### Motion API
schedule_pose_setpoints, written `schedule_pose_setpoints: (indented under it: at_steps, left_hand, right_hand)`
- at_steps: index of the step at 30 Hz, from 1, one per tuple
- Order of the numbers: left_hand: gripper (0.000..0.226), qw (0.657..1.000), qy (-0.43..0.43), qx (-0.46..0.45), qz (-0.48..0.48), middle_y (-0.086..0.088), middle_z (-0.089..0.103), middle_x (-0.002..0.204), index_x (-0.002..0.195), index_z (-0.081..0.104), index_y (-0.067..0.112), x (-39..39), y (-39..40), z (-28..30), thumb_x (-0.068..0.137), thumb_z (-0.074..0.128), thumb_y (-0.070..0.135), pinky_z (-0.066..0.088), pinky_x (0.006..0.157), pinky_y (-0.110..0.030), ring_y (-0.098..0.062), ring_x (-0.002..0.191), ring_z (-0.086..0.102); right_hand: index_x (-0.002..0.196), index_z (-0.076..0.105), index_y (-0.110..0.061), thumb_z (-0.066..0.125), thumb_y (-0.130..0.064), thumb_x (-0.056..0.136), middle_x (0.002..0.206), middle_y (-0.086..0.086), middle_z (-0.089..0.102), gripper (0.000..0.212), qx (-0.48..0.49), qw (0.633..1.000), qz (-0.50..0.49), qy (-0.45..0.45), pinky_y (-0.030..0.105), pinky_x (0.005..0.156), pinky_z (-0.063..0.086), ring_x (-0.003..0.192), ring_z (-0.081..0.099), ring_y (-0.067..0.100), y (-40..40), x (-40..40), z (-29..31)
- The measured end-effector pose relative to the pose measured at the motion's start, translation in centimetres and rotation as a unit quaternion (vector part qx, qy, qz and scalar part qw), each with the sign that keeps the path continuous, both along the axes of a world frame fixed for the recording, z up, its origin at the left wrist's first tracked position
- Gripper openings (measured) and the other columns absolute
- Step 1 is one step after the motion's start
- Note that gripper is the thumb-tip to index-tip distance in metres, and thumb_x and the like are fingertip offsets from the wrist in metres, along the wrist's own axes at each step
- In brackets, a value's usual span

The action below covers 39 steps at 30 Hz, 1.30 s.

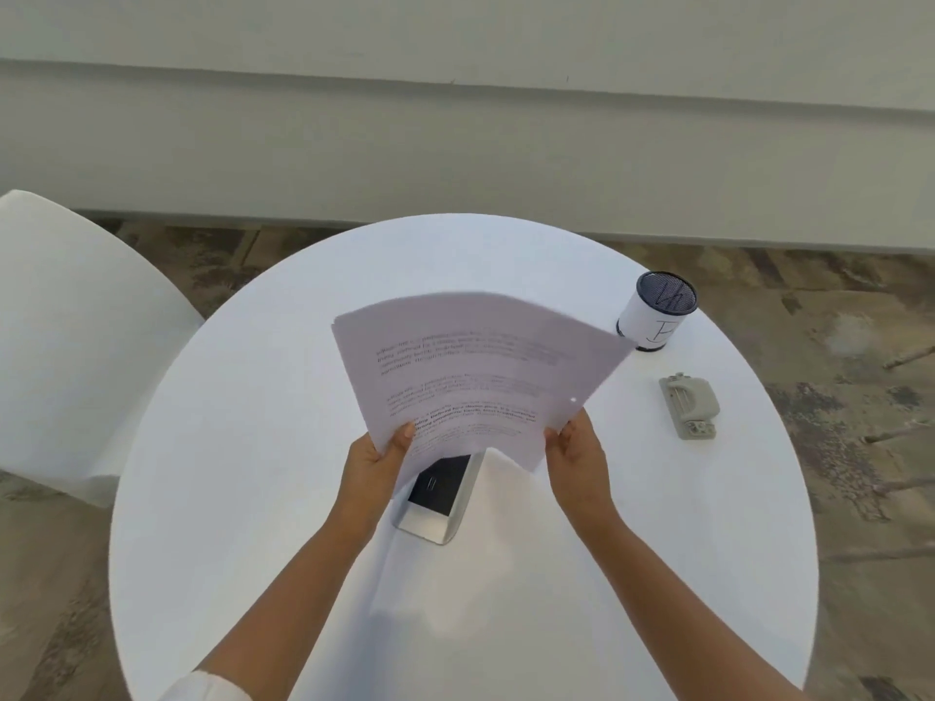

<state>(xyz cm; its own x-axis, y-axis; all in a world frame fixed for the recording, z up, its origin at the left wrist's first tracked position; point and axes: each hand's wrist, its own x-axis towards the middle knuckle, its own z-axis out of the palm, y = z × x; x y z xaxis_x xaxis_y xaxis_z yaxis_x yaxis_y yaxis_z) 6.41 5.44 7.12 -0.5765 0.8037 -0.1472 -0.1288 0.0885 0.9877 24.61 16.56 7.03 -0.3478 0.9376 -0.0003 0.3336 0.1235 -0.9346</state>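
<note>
Head view, single frame. Both hands are raised over a round white counter [227, 498], holding a thin stack of printed sheets [470, 366] clear of the surface, fanned slightly and tilted away from the camera. The left hand [377, 460] grips the near left corner, thumb on top and fingers underneath. The right hand [577, 457] pinches the near right edge. One punched hole [573, 399] shows by the right edge of the top sheet. The print runs in several short blocks of black text, too blurred to read. Under the near edge of the sheets, between the wrists, a flat silver-edged device [437, 493] with a dark face lies on the counter, partly covered by the paper. On the far right stands a dark mesh cup [657, 316] wrapped in a white label bearing one hand-drawn letter, probably "F", not certain. Nearer, well apart from the hands, lies a grey hole punch [689, 407]. A white chair [66, 321] stands left of the counter on a mottled brown floor [835, 473].
</note>
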Motion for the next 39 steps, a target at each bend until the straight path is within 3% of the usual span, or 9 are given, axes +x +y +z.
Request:
schedule_pose_setpoints:
  at_steps: [5, 8, 13, 17, 20, 28, 35, 37, 39]
  left_hand:
    - [0.021, 1.000, 0.001, -0.005, -0.013, 0.013, 0.064, 0.103, 0.105, 0.055, 0.040, -0.1, 0.6, -0.2, 0.092, 0.050, 0.025, 0.051, 0.063, -0.009, 0.002, 0.090, 0.062]
    - [0.019, 1.000, -0.004, -0.012, -0.016, 0.011, 0.065, 0.102, 0.104, 0.056, 0.038, -0.5, 1.2, -0.5, 0.092, 0.050, 0.025, 0.051, 0.062, -0.010, -0.005, 0.092, 0.061]
    - [0.018, 0.999, -0.021, -0.041, -0.024, 0.014, 0.070, 0.097, 0.105, 0.061, 0.031, -0.8, 1.4, -1.6, 0.091, 0.052, 0.026, 0.053, 0.063, -0.014, -0.005, 0.086, 0.067]
    - [0.026, 0.997, -0.027, -0.067, -0.011, 0.007, 0.066, 0.102, 0.117, 0.057, 0.015, -0.8, 1.0, -3.2, 0.092, 0.052, 0.021, 0.051, 0.063, -0.010, -0.005, 0.092, 0.063]
    - [0.026, 0.997, -0.030, -0.075, -0.002, 0.006, 0.065, 0.103, 0.118, 0.055, 0.015, -1.1, 0.8, -3.6, 0.093, 0.051, 0.020, 0.051, 0.066, -0.011, -0.006, 0.095, 0.061]
    - [0.017, 0.997, 0.029, -0.057, 0.050, 0.010, 0.066, 0.093, 0.107, 0.058, 0.022, -3.8, 1.5, -1.8, 0.090, 0.056, 0.024, 0.051, 0.056, -0.011, -0.008, 0.083, 0.063]
    - [0.031, 0.985, 0.126, -0.072, 0.092, 0.004, 0.062, 0.103, 0.118, 0.053, 0.017, -7.8, 0.1, -1.7, 0.089, 0.059, 0.024, 0.050, 0.062, -0.009, -0.006, 0.090, 0.061]
    - [0.033, 0.981, 0.128, -0.080, 0.124, 0.000, 0.062, 0.107, 0.120, 0.053, 0.013, -9.2, -0.1, -1.8, 0.089, 0.060, 0.022, 0.051, 0.072, -0.019, -0.014, 0.092, 0.060]
    - [0.031, 0.976, 0.131, -0.089, 0.149, -0.004, 0.061, 0.109, 0.118, 0.052, 0.010, -10.6, -0.1, -1.9, 0.090, 0.059, 0.020, 0.050, 0.075, -0.030, -0.021, 0.094, 0.059]
  right_hand:
    - [0.116, 0.045, -0.010, 0.037, -0.003, 0.096, 0.098, -0.013, 0.056, 0.023, -0.007, 1.000, -0.004, -0.016, -0.001, 0.065, 0.042, 0.088, 0.055, -0.006, 0.8, 0.0, -0.7]
    - [0.111, 0.046, -0.012, 0.038, -0.006, 0.097, 0.094, -0.019, 0.055, 0.017, 0.000, 1.000, -0.009, -0.016, -0.001, 0.064, 0.041, 0.084, 0.055, -0.007, 1.0, -0.1, -1.1]
    - [0.099, 0.046, -0.013, 0.036, -0.010, 0.097, 0.085, -0.007, 0.058, 0.011, -0.005, 0.998, 0.001, -0.055, 0.006, 0.058, 0.040, 0.070, 0.054, 0.008, 1.0, -0.3, -2.2]
    - [0.088, 0.046, -0.023, 0.036, -0.010, 0.097, 0.073, -0.011, 0.054, 0.018, -0.018, 0.993, 0.005, -0.116, 0.009, 0.054, 0.038, 0.060, 0.046, 0.006, 0.8, -0.1, -3.4]
    - [0.080, 0.044, -0.029, 0.036, -0.008, 0.096, 0.070, -0.012, 0.052, 0.027, -0.024, 0.991, -0.006, -0.134, 0.011, 0.051, 0.038, 0.056, 0.043, 0.004, 1.0, -0.4, -3.5]
    - [0.095, 0.051, -0.015, 0.038, -0.005, 0.095, 0.086, -0.005, 0.057, 0.016, -0.027, 0.992, 0.022, -0.120, 0.010, 0.056, 0.041, 0.075, 0.051, 0.006, 0.9, -2.8, -2.2]
    - [0.114, 0.052, -0.010, 0.039, -0.004, 0.095, 0.104, 0.001, 0.058, 0.024, -0.110, 0.985, 0.070, -0.113, 0.024, 0.078, 0.048, 0.098, 0.056, 0.020, 1.2, -7.6, -0.7]
    - [0.114, 0.052, -0.008, 0.039, -0.004, 0.095, 0.108, 0.007, 0.059, 0.023, -0.121, 0.980, 0.088, -0.133, 0.035, 0.088, 0.050, 0.101, 0.057, 0.025, 1.7, -9.5, -0.4]
    - [0.113, 0.052, -0.006, 0.039, -0.005, 0.095, 0.112, 0.011, 0.060, 0.022, -0.133, 0.977, 0.098, -0.135, 0.038, 0.090, 0.049, 0.102, 0.058, 0.027, 2.2, -11.3, -0.3]
